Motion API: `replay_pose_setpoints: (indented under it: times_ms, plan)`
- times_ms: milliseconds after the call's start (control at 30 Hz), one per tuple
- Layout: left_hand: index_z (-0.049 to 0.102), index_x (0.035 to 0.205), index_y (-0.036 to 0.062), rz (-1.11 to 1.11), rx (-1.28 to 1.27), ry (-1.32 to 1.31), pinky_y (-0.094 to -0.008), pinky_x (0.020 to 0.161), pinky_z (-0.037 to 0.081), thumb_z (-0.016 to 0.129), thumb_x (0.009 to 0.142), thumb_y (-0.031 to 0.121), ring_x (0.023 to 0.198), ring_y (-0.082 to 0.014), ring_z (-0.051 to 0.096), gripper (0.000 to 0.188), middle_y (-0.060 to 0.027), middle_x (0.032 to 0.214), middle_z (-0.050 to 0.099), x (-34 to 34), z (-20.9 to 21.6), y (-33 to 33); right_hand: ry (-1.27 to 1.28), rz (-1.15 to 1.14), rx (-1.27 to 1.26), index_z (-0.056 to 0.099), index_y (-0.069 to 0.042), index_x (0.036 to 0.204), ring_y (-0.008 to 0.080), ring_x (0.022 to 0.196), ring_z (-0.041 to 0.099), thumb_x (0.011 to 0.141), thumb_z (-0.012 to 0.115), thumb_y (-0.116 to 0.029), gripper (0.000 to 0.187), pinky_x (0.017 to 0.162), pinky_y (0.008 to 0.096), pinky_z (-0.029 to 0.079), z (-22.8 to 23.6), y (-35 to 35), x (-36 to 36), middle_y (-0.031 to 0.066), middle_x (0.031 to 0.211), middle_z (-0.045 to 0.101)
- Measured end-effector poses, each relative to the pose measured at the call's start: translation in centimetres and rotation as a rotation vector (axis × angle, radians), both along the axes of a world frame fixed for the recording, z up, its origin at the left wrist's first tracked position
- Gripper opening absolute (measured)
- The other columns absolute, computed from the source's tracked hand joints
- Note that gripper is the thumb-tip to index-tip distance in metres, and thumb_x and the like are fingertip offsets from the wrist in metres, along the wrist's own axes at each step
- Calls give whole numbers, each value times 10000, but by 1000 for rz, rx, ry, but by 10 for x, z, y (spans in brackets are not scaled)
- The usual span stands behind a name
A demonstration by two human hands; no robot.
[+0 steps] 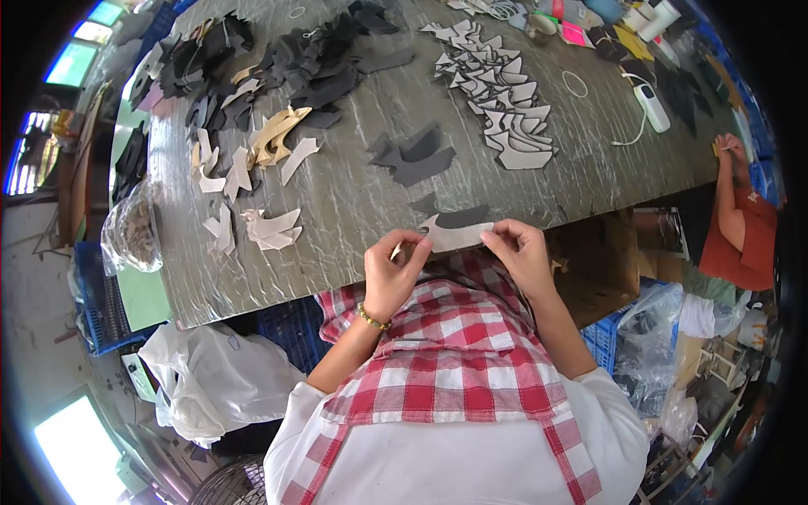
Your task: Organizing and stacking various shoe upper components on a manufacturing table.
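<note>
My left hand [394,276] and my right hand [525,259] pinch the two ends of a pale grey, curved cut piece [454,239] at the table's near edge. A small pale bit shows by my left fingers, too small to name. Just beyond the held piece lies a dark grey cut piece [463,218], partly overlapped by it, with a small dark pointed piece beside that. Farther off is a small stack of dark cut pieces [421,160]. To its right runs a long overlapping row of pale grey cut pieces [505,105] with dark edges.
Dark cut pieces [311,67] heap at the far left, with tan pieces [278,135] and pale pieces [271,229] nearer. A white device with a cord [652,108] lies at right. Another person's arm [730,202] rests at the table's right edge. A white bag [215,379] stands below left.
</note>
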State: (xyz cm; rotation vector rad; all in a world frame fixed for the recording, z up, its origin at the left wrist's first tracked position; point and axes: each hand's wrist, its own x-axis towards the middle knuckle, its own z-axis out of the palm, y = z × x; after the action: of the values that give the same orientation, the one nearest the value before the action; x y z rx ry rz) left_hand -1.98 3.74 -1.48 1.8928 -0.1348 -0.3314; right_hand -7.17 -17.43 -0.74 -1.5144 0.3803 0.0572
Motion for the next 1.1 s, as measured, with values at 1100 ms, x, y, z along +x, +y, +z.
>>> replay_pose_setpoints:
  times_ms: [1100]
  plan:
    - [597,746,56,-19,460,-529,-368,549,462,708,751,147,597,-285,597,144,-83,670,576,16,-6,-22,-63,189,-896,565,-56,709,260,701,518,781,708,-223,232,722,385,359,-4,-4,31,42,640,566]
